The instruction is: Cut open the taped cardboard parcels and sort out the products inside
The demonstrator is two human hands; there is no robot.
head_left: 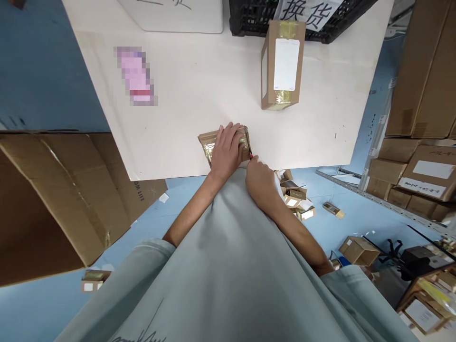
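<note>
A small cardboard box (207, 141), wrapped in shiny clear-brown tape, lies at the near edge of the white table. My left hand (226, 151) lies across its top, fingers bent over the far side, and holds it down. At the box's right end, my right hand (261, 183) is closed in a fist. A bit of a small red tool (251, 156) shows at its fingertips against the box edge; the fist hides the rest, so its kind is unclear. Beyond the hands, a taller taped carton (270, 71) with a white label stands on the table.
A black plastic crate (249, 23) with a handwritten sheet sits at the table's back. A blurred pink item (135, 76) lies at the left. A big open carton (96, 190) is beside the table. Discarded boxes (295, 194) lie on the floor; stacked cartons (427, 171) line the right.
</note>
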